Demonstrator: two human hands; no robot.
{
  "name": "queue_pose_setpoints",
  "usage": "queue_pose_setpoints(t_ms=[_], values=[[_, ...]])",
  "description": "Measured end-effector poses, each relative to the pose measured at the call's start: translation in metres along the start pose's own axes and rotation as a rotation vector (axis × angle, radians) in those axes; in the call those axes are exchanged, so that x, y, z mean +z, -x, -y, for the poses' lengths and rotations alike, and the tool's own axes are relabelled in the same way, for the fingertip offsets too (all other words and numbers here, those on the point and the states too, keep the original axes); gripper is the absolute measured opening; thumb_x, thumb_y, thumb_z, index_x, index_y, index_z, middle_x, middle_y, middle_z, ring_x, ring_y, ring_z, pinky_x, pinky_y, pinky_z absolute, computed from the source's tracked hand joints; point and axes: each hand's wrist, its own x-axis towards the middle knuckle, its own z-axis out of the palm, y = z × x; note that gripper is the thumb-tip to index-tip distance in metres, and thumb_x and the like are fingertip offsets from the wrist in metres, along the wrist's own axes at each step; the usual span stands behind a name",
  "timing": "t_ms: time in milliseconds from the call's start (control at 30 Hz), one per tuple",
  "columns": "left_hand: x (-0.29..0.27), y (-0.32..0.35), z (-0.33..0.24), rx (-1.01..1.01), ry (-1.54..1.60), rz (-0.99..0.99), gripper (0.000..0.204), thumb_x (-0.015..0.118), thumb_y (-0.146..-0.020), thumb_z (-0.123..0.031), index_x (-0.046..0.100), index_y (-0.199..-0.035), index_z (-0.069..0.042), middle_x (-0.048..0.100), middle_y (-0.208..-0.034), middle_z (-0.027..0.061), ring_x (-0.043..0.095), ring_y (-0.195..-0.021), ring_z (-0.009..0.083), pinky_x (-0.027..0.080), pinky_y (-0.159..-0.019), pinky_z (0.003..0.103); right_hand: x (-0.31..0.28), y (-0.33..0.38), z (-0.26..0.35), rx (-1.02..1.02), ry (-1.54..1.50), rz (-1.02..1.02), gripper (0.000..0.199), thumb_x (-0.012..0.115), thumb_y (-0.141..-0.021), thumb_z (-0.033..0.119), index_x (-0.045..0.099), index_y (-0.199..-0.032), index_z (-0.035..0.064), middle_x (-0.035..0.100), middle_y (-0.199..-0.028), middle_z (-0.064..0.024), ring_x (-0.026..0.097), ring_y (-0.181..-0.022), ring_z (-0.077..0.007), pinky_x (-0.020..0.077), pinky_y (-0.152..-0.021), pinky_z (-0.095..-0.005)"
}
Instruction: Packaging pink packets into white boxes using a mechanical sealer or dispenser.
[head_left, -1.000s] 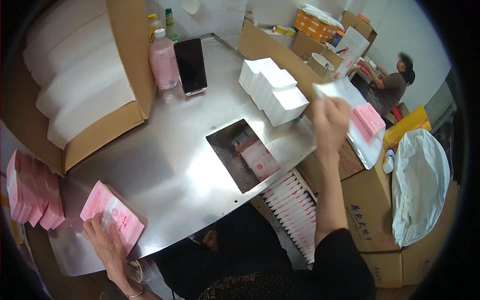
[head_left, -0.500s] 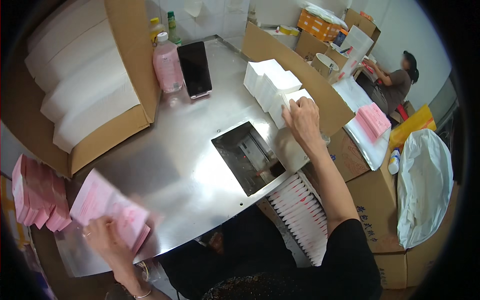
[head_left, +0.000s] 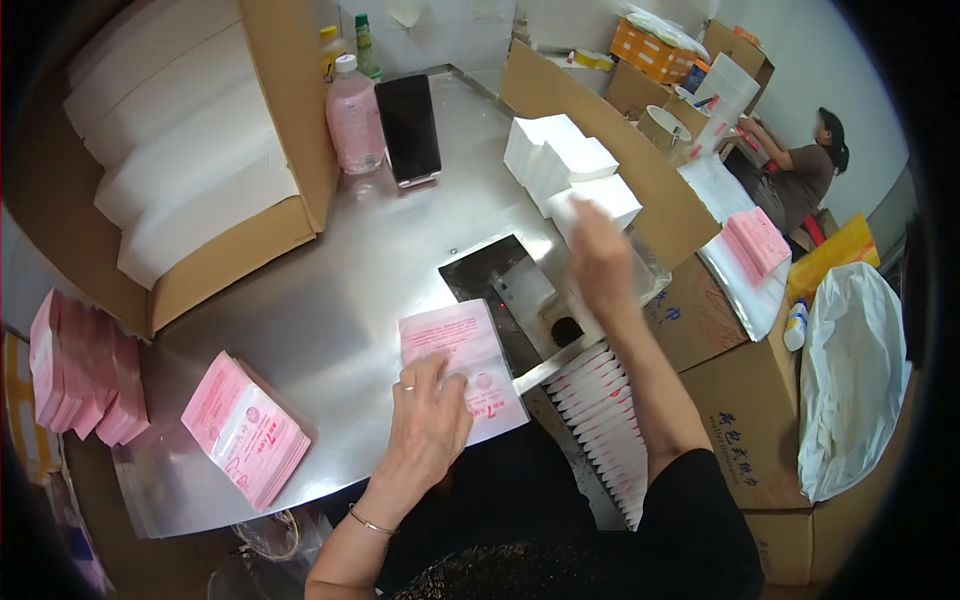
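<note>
On the metal table, my left hand (head_left: pixel 430 415) has its fingers bent onto a pink printed wrapper (head_left: pixel 475 350), a flat sheet by the left edge of the rectangular opening (head_left: pixel 485 268). A stack of similar pink wrappers (head_left: pixel 240 425) lies further left. My right hand (head_left: pixel 605 265) is smeared by motion just in front of the stacks of folded white tissues (head_left: pixel 560 160); whether its fingers hold anything cannot be made out. Below the opening, a row of white packets with red marks (head_left: pixel 600 410) stands in a tray beside my right forearm.
A carton of white tissues (head_left: pixel 215 210) stands at left, with more pink stacks (head_left: pixel 85 370) beside it. A pink bottle (head_left: pixel 355 120) and a dark phone on a stand (head_left: pixel 408 130) are at the back. Cartons (head_left: pixel 745 420) and a white bag (head_left: pixel 850 380) fill the right; another person (head_left: pixel 800 170) sits beyond.
My left hand has moved right from the pink stack, bringing one wrapper to the opening. My right hand has drawn back slightly from the white tissues. The view has shifted a little.
</note>
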Motion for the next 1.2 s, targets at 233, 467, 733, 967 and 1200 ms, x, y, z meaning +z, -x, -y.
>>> queue_pose_setpoints(t_ms=[233,467,733,967,1200], values=[[-0.011,0.014,0.007,-0.253,-0.186,0.032,0.083,0.078,-0.066,-0.035,0.052,-0.136,0.001,0.040,-0.149,0.0281,0.041,-0.136,0.0458,0.037,-0.096,0.054,0.003,0.085,0.127,-0.530,-0.155,0.214,0.021,0.061,-0.082,0.018,0.064,-0.098,0.0038,0.057,-0.086,-0.0094,0.062,-0.085,-0.0279,0.0383,-0.107,-0.0641],[-0.020,0.004,0.010,-0.210,-0.269,0.080,0.075,0.076,-0.075,-0.036,0.052,-0.140,-0.007,0.040,-0.152,0.0211,0.036,-0.137,0.0460,0.031,-0.102,0.060,0.007,0.058,0.114,-0.430,-0.458,0.326,0.016,0.060,-0.075,0.007,0.064,-0.089,0.0032,0.061,-0.088,-0.0157,0.061,-0.083,-0.0369,0.0483,-0.091,-0.0543],[-0.016,-0.006,-0.002,-0.274,-0.357,0.077,0.057,0.073,-0.081,-0.046,0.063,-0.125,-0.011,0.054,-0.111,0.0170,0.051,-0.102,0.0341,0.038,-0.082,0.048,0.007,-0.015,-0.042,0.053,0.284,-0.016,0.020,0.064,-0.087,0.020,0.070,-0.087,0.0008,0.061,-0.087,-0.0145,0.059,-0.087,-0.0305,0.0432,-0.080,-0.0475],[-0.016,-0.010,0.002,-0.140,-0.400,0.092,0.044,0.070,-0.084,-0.041,0.064,-0.110,-0.007,0.057,-0.119,0.0152,0.052,-0.096,0.0303,0.038,-0.077,0.045,0.008,-0.014,-0.055,0.143,0.149,-0.051,0.021,0.065,-0.088,0.020,0.072,-0.092,0.0003,0.063,-0.092,-0.0152,0.059,-0.093,-0.0338,0.0453,-0.084,-0.0478],[-0.002,-0.005,0.004,-0.097,-0.307,0.066,0.043,0.070,-0.085,-0.033,0.063,-0.116,-0.004,0.058,-0.121,0.0165,0.053,-0.091,0.0304,0.041,-0.070,0.040,0.006,-0.010,-0.054,0.105,0.133,-0.032,0.025,0.064,-0.089,0.020,0.073,-0.104,0.0018,0.067,-0.102,-0.0156,0.061,-0.099,-0.0344,0.0463,-0.086,-0.0476]])
